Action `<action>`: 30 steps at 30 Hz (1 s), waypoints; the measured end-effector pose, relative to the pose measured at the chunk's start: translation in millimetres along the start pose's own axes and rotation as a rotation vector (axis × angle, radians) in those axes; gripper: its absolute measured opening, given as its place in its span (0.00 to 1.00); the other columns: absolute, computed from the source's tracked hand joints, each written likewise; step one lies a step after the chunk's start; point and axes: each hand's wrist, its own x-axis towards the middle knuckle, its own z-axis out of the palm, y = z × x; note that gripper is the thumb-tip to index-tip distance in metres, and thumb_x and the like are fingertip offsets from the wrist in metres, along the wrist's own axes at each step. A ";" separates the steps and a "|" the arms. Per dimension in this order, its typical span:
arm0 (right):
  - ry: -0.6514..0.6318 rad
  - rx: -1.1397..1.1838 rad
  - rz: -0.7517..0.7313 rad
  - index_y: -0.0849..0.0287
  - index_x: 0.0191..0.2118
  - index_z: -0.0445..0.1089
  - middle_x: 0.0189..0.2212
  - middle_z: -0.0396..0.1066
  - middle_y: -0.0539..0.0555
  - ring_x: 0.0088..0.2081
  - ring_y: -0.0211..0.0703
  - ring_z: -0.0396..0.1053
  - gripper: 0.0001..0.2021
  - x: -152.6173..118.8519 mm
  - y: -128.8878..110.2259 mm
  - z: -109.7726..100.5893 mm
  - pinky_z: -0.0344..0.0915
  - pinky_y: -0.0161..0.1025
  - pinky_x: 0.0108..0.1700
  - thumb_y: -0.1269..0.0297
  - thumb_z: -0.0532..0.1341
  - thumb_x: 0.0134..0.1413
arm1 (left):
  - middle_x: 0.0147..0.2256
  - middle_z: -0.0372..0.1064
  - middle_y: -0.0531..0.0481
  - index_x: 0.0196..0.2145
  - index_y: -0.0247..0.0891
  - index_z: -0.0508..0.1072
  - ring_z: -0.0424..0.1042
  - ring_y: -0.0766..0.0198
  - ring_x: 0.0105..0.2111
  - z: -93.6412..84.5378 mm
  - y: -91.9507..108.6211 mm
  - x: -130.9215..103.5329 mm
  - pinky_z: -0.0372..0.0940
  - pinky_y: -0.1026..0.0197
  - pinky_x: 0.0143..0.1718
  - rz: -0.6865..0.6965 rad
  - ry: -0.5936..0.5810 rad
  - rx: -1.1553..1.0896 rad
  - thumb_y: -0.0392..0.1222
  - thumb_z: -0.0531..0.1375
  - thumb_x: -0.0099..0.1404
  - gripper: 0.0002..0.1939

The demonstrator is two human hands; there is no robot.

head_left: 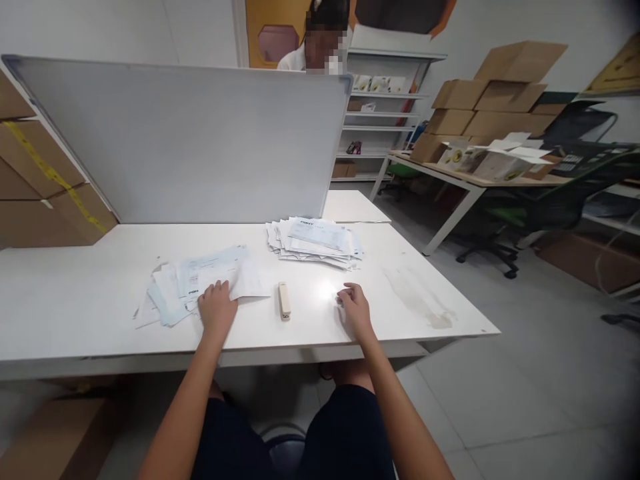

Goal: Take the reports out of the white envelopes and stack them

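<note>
White rectangular desk with a thick stack of blue-and-white printed papers; left of the stack, loose similar sheets, left hand curled over their near edge, grip unclear; before the stack, half-open right hand and cream oblong stapler.

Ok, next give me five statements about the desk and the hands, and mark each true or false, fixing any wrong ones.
1. The left hand touches the loose papers. True.
2. The right hand is on top of the paper stack. False: the right hand is apart from the paper stack, nearer the table's front edge.
3. The cream stapler is on the white table, between the two hands. True.
4. The gray panel stands between the person and the loose papers. False: the gray panel is behind the loose papers.
5. The paper stack lies farther from the person than the stapler. True.
</note>
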 end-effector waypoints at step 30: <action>-0.031 0.070 0.037 0.55 0.36 0.69 0.29 0.70 0.49 0.31 0.42 0.69 0.13 -13.3 -15.6 -1.9 0.67 0.41 0.37 0.56 0.61 0.42 | 0.49 0.72 0.36 0.52 0.30 0.71 0.68 0.44 0.48 -2.8 -2.9 -11.1 0.59 0.46 0.52 0.088 0.050 -0.054 0.29 0.51 0.56 0.26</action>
